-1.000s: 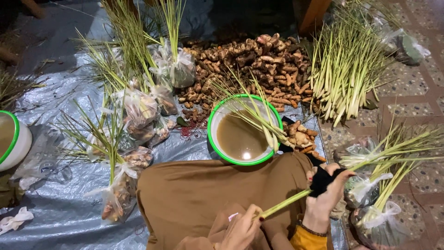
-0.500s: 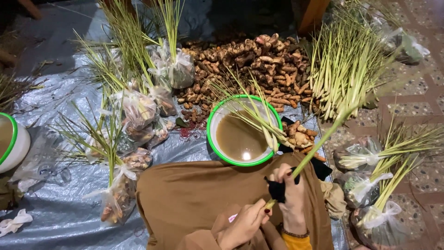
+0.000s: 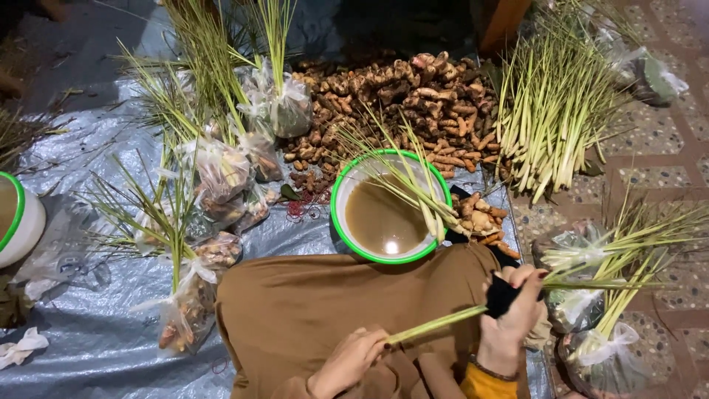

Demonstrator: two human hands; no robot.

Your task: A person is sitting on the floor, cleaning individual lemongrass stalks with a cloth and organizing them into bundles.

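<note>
From my remote post, I see a grey tarp (image 3: 96, 347) spread over the floor, carrying a heap of brown roots (image 3: 399, 92) and a loose pile of lemongrass stalks (image 3: 550, 125), with bagged bundles (image 3: 221, 174) standing near. A green-rimmed white bowl (image 3: 389, 207) of murky brown water sits just beyond the brown-clothed lap (image 3: 332, 303), a few stalks resting across its rim. Over the lap lies one lemongrass stalk (image 3: 436, 324): the right hand (image 3: 509, 318) has its fingers clenched around the stalk's middle through a black cloth (image 3: 502, 295), while the left hand (image 3: 351, 362) pinches the pale cut end.
</note>
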